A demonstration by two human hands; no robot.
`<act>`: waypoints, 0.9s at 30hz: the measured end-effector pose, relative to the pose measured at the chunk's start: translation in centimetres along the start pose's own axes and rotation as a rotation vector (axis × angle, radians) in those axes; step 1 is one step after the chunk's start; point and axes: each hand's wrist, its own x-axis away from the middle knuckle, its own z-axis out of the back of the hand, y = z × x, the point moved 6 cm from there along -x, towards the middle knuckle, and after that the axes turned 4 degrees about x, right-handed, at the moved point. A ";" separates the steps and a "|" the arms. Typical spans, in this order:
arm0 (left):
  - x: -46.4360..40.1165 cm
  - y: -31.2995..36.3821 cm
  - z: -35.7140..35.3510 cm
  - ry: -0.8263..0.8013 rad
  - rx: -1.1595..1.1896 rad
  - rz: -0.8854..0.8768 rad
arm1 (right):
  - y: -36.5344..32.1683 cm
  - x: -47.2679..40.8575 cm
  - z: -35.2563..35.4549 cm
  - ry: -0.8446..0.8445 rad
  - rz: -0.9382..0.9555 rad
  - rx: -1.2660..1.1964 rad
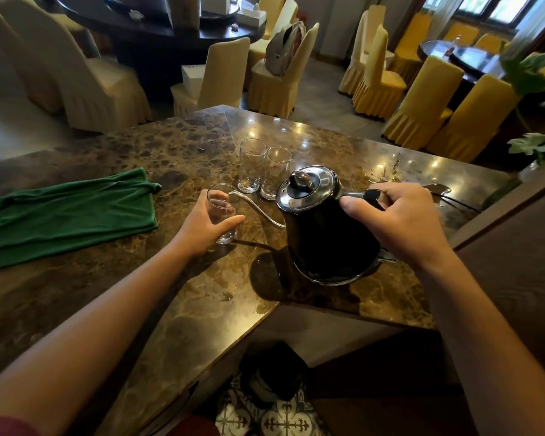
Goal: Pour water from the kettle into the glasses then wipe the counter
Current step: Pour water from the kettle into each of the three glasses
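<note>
Black kettle (324,234) gripped by right hand (403,221) at the handle | spout tip at rim of glass (222,212), wrapped by left hand (202,228) | tilt slowly, steady glass | green cloth (66,212) left of left hand, for wiping

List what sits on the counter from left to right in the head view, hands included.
green cloth → left hand holding a glass → two empty glasses → black kettle → right hand on the kettle's handle.
</note>
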 end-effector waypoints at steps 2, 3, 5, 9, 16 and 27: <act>0.1 0.0 -0.1 0.000 0.010 0.003 | -0.3 0.0 -0.2 -0.026 0.023 0.032; 0.1 0.0 -0.1 0.004 0.014 0.006 | -0.4 0.0 -0.3 -0.041 0.031 0.047; 0.1 0.0 -0.2 0.005 0.022 0.010 | -0.6 -0.1 -0.3 -0.070 0.038 0.072; 0.1 0.1 -0.2 0.003 0.023 0.019 | -1.0 -0.3 -0.3 -0.097 0.055 0.116; 0.2 0.1 -0.2 0.018 -0.001 0.022 | -1.8 -0.3 -0.4 -0.120 0.082 0.160; 0.0 -0.1 -0.2 0.022 -0.009 0.031 | -3.5 -0.9 -0.2 -0.118 0.122 0.215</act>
